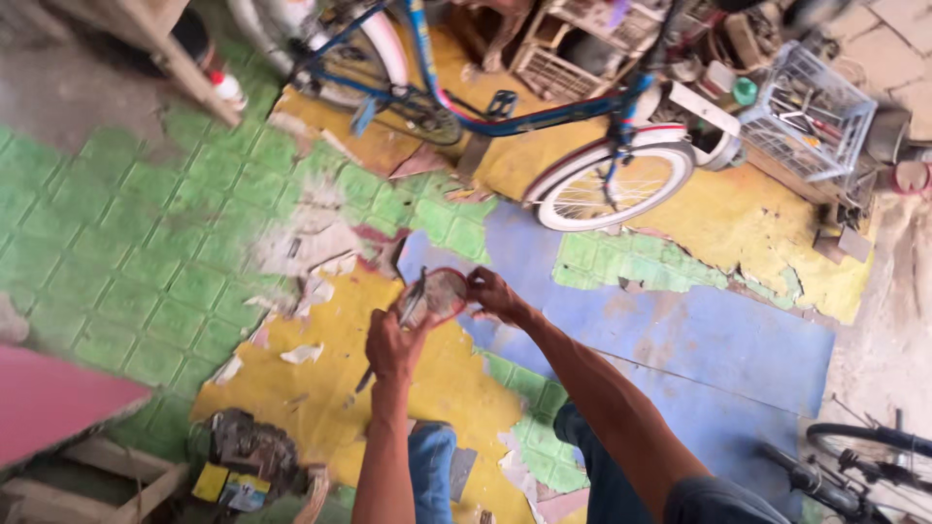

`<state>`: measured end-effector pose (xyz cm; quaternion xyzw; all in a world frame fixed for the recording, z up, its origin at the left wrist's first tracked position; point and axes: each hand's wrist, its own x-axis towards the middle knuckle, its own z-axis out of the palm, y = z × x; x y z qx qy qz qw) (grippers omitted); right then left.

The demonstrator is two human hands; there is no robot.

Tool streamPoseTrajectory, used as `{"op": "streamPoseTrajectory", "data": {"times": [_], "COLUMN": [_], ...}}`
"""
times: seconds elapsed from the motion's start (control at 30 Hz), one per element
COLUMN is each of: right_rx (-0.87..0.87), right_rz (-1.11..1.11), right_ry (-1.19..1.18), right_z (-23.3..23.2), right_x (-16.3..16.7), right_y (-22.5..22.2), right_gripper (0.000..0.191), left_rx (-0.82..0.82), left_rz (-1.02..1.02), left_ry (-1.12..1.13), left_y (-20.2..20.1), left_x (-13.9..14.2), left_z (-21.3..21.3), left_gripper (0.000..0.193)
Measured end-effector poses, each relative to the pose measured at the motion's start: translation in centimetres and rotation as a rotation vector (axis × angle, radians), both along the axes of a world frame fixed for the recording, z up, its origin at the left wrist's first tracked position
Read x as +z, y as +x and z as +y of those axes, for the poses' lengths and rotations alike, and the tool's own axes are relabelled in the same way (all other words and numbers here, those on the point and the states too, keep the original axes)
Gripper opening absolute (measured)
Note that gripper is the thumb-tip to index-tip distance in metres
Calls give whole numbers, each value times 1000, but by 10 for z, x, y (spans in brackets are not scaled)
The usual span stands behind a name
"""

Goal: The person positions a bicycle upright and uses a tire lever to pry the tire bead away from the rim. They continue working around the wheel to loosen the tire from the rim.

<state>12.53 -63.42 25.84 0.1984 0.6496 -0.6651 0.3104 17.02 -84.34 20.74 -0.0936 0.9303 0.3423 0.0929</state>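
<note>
My left hand [393, 342] grips a thin dark tool [406, 309] whose handle pokes down below the fist, and it also touches a small round reddish-grey part [442, 291]. My right hand [492, 294] pinches the right edge of that round part. Both hands meet over the worn yellow, green and blue painted floor [320, 388]. My knees in blue jeans [432, 461] show below the hands.
A blue bicycle [544, 107] with white mudguards stands at the top. A wire basket [814, 112] of tools sits top right. A pile of greasy parts and small boxes [248, 461] lies bottom left beside a red board [49, 403]. Another bicycle wheel [869, 456] shows bottom right.
</note>
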Motion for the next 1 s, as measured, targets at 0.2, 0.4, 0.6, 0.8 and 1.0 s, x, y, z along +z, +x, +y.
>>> {"op": "streamPoseTrajectory", "data": {"times": [0.2,0.4,0.6,0.8,1.0], "right_rx": [-73,-122,-153,-272,-426], "right_rz": [-97,-135,-141,-164,-252], "right_ry": [12,43,-7,-76,-150], "right_z": [194,379,495,538,543], "right_x": [-6,-21,-70,-165,-274], "right_y": [76,131,158,164,162], "right_gripper": [38,40,36,36,37], "left_rx": [-212,-396,-655,-886,-1052], "left_rz": [-151,-244,-347,-184,-114], "left_ry": [30,-48,-288,-410,-389], "left_y": [44,83,82,53,33], "left_x": [-10,4,-16,-118,-240], "left_z": [189,364,484,546,567], "left_gripper": [78,103,126,104,100]}}
